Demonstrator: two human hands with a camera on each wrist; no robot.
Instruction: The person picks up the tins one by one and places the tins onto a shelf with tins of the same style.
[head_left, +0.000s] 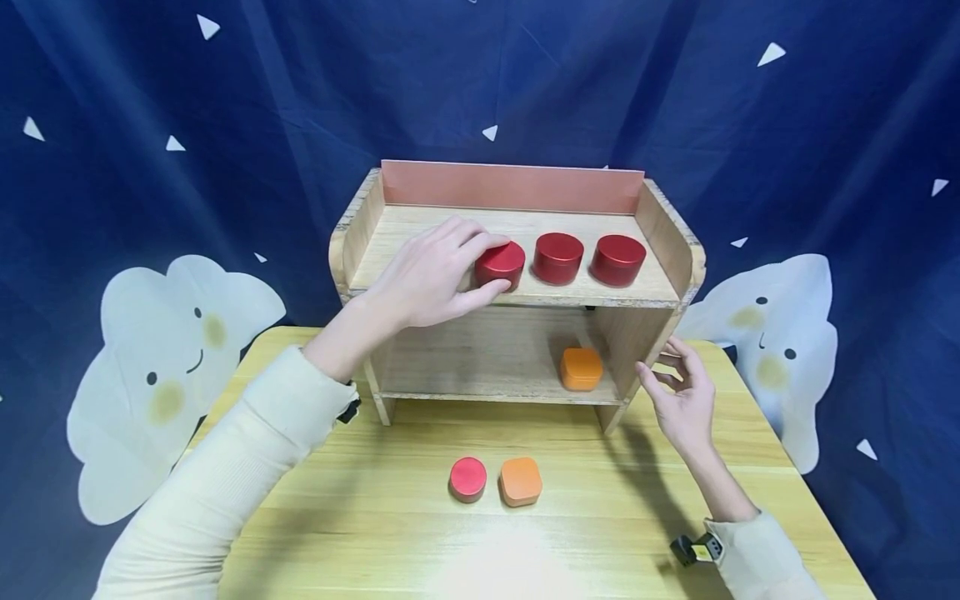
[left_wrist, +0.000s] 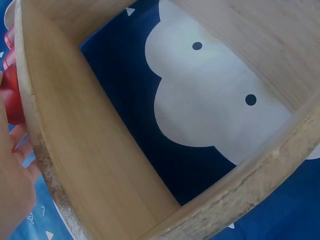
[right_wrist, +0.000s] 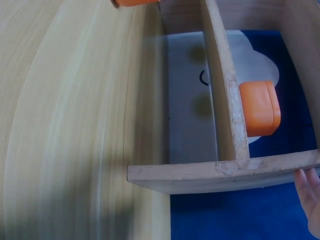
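A wooden two-tier shelf (head_left: 660, 225) stands on the table. Three red round tins sit in a row on its top board. My left hand (head_left: 483, 265) grips the leftmost red tin (head_left: 508, 258), thumb in front and fingers over its back. In the left wrist view that red tin (left_wrist: 10, 95) shows only at the left edge, beside my left hand (left_wrist: 12, 190). My right hand (head_left: 663, 367) is open, its fingertips at the shelf's right side panel (right_wrist: 225, 172). An orange square tin (head_left: 581, 368) sits on the lower board, also seen as the orange tin (right_wrist: 260, 108) in the right wrist view.
The other two red tins (head_left: 558, 257) (head_left: 617, 260) stand right of the held one. A red round tin (head_left: 468, 479) and an orange square tin (head_left: 521, 481) lie side by side on the yellow table (head_left: 337, 517). A blue curtain with white clouds (head_left: 157, 367) hangs behind.
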